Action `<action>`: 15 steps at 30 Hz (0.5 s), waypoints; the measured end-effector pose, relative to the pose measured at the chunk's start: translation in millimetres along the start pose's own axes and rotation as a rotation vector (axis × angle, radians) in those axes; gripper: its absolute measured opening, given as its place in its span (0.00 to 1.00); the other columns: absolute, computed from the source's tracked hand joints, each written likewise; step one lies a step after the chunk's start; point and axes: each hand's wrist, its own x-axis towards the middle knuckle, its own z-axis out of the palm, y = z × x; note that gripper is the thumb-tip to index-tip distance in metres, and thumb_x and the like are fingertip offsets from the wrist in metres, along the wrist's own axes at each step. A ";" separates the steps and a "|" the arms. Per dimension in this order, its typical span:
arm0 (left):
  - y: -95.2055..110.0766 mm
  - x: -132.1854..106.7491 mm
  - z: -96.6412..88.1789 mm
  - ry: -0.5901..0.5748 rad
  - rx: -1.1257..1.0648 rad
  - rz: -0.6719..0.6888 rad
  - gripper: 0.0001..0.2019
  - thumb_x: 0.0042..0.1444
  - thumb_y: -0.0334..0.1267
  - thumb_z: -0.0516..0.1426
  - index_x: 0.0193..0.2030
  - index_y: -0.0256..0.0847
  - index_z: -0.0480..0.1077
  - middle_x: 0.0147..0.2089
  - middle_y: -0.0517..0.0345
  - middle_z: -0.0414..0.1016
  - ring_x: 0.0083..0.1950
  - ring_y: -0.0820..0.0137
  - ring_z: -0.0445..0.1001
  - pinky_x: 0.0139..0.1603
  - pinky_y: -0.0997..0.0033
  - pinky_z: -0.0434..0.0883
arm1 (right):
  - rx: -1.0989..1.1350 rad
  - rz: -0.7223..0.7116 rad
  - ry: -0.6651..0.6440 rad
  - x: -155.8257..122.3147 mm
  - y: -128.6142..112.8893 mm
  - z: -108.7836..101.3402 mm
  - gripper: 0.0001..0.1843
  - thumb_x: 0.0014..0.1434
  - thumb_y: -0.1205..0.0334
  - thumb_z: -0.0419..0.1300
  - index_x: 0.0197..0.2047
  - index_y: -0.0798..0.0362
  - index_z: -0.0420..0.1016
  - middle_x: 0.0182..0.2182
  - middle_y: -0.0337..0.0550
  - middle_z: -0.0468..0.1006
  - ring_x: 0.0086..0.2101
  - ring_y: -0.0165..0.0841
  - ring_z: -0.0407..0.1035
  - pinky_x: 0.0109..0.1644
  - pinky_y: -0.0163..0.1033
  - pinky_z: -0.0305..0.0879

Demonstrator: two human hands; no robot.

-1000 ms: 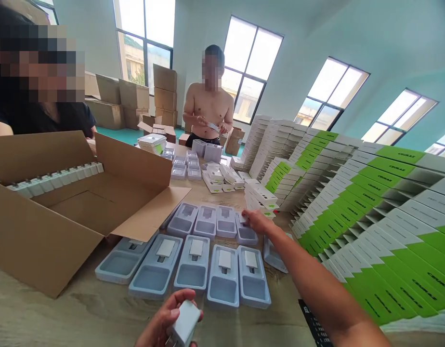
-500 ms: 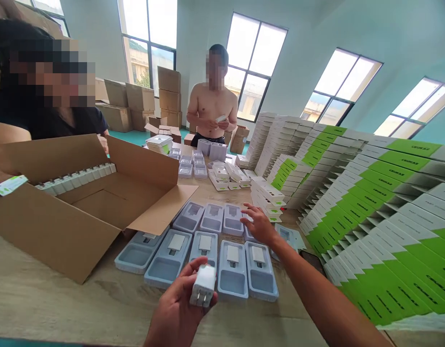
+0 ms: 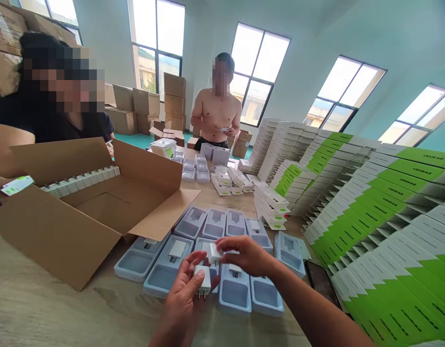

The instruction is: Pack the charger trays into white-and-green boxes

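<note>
My left hand [image 3: 189,279] is closed around a white plug charger [image 3: 202,279], its two metal prongs pointing down toward me. Just above it, the fingers of my right hand [image 3: 240,253] pinch a second white charger [image 3: 214,253], close to my left fingertips. Beneath and around both hands stand rows of pale plastic blister trays [image 3: 235,295]. Several front-row trays hold a charger in the upper recess, such as the charger [image 3: 176,249] left of my hands. In the back row, the right-hand tray holds a charger [image 3: 255,225]; the trays [image 3: 214,224] beside it show bare recesses.
An open cardboard carton [image 3: 150,168] with a row of white chargers [image 3: 81,181] stands at left. White-and-green boxes [image 3: 396,202] are stacked high on the right, beside a dark phone [image 3: 321,284]. Two co-workers are across and to the left; the one opposite holds a small item.
My right hand has come back from the back-row tray to my left hand and now holds a charger. A charger shows in that tray. The view has shifted slightly.
</note>
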 end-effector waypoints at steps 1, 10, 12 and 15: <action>1.5 -0.1 -1.0 0.017 0.003 0.012 0.20 0.50 0.35 0.69 0.51 0.45 0.75 0.57 0.50 0.77 0.63 0.53 0.76 0.47 0.61 0.82 | -0.096 0.052 0.054 11.4 15.9 -7.7 0.06 0.61 0.64 0.70 0.43 0.50 0.83 0.51 0.44 0.84 0.51 0.39 0.79 0.57 0.41 0.72; 25.5 -9.7 -7.8 0.045 -0.005 -0.070 0.13 0.53 0.29 0.64 0.46 0.41 0.77 0.52 0.48 0.80 0.66 0.47 0.73 0.44 0.56 0.85 | -0.297 0.217 0.161 54.0 109.3 -30.5 0.12 0.69 0.57 0.64 0.50 0.55 0.78 0.52 0.46 0.80 0.50 0.39 0.76 0.57 0.52 0.74; 27.2 -7.5 -5.4 0.032 -0.021 -0.096 0.10 0.57 0.29 0.61 0.46 0.40 0.77 0.52 0.47 0.80 0.66 0.48 0.73 0.47 0.54 0.84 | -0.296 0.199 0.177 51.7 105.9 -23.9 0.07 0.67 0.61 0.65 0.45 0.56 0.80 0.52 0.49 0.80 0.54 0.42 0.75 0.61 0.56 0.70; 26.5 -1.4 1.5 0.024 -0.059 -0.117 0.08 0.64 0.30 0.57 0.47 0.40 0.75 0.52 0.45 0.80 0.65 0.51 0.74 0.52 0.49 0.83 | -0.293 0.158 0.245 43.8 78.6 -14.2 0.04 0.66 0.66 0.64 0.40 0.55 0.82 0.59 0.56 0.77 0.63 0.49 0.67 0.70 0.64 0.56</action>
